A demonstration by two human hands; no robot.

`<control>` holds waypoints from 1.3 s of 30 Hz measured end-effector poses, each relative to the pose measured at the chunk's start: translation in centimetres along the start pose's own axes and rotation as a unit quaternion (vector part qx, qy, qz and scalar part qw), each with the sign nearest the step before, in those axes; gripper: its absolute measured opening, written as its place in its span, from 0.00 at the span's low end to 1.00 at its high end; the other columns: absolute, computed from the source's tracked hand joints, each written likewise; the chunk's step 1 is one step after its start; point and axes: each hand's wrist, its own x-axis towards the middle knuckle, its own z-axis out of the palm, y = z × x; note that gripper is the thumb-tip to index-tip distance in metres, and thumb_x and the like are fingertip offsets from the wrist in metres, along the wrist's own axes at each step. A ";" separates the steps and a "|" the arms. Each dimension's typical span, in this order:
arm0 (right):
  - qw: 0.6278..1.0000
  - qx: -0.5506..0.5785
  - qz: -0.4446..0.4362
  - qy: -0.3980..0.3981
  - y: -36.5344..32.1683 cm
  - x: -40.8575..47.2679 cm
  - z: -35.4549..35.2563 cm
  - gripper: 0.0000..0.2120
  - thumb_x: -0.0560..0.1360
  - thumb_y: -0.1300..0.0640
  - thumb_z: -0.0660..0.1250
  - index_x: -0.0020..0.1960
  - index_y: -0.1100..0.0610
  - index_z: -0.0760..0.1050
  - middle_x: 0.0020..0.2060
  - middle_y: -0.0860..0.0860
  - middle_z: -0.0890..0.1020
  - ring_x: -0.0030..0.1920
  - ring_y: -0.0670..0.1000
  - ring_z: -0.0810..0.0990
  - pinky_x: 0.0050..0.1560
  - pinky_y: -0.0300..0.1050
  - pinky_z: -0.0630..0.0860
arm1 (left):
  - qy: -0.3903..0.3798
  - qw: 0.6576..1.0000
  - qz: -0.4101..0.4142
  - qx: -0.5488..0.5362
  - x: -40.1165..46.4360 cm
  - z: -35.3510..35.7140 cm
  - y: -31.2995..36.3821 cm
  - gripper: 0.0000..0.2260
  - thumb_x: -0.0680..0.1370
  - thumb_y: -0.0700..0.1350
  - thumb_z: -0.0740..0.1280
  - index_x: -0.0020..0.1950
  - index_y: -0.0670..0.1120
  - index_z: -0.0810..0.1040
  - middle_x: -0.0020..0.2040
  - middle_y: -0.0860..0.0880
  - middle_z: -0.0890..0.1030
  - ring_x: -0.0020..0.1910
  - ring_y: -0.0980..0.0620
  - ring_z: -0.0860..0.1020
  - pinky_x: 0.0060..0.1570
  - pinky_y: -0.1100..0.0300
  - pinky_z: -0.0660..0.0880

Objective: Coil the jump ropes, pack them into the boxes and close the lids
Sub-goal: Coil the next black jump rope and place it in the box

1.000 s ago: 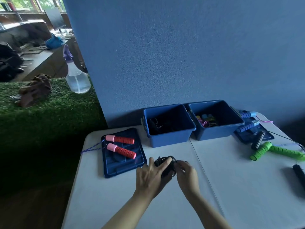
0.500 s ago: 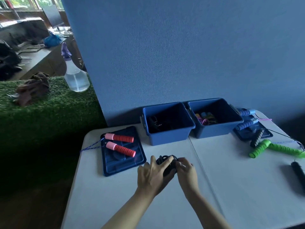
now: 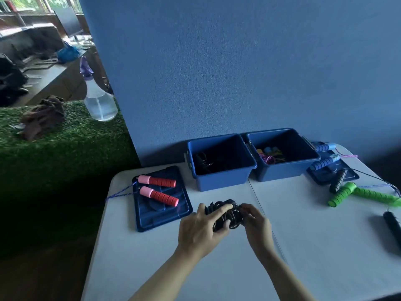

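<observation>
Between both hands (image 3: 227, 227), glossy black coiled rope (image 3: 225, 213)

free: table (image 3: 314, 246) front-right | blocked: lid (image 3: 161, 205) left, boxes (image 3: 221, 170) behind, green handles (image 3: 358, 193) right

You have two open blue boxes — the left box (image 3: 221, 164) and the right box (image 3: 282, 157) — side by side on the bench (image 3: 314, 246). Two lids lie flat: one lid (image 3: 161, 210) left of the left box, the other lid (image 3: 333, 175) right of the right box. Handles count eight: two pink-and-red handles (image 3: 158, 187), two blue handles (image 3: 323, 157), two green handles (image 3: 355, 193), two black handles (image 3: 337, 180). One black coiled rope (image 3: 225, 213) sits in front of the left box, between your two hands.
</observation>
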 end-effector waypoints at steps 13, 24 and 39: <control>0.995 -0.044 -0.087 -0.003 0.1 -0.7 0.0 0.15 0.78 0.66 0.60 0.47 0.47 0.78 0.41 0.40 0.83 0.42 0.44 0.81 0.43 0.37 0.75 | 0.003 0.998 0.016 -0.065 0.0 0.1 -0.6 0.20 0.74 0.63 0.61 0.66 0.69 0.65 0.37 0.54 0.75 0.30 0.55 0.76 0.26 0.63 0.74; 0.990 -0.063 -0.122 -0.005 -1.2 0.3 -0.8 0.17 0.77 0.65 0.63 0.42 0.41 0.74 0.38 0.37 0.81 0.37 0.42 0.79 0.38 0.30 0.72 | 0.013 0.993 0.021 -0.118 0.2 -0.2 -0.8 0.21 0.74 0.62 0.61 0.67 0.68 0.64 0.42 0.55 0.78 0.35 0.57 0.78 0.32 0.65 0.75; 0.952 0.213 0.121 -0.184 -1.4 2.0 -2.5 0.11 0.78 0.59 0.62 0.51 0.65 0.80 0.44 0.59 0.82 0.41 0.53 0.81 0.42 0.42 0.78 | 0.005 0.993 0.014 -0.117 -0.2 0.6 -0.8 0.24 0.71 0.63 0.61 0.66 0.65 0.62 0.44 0.55 0.78 0.36 0.56 0.78 0.34 0.64 0.75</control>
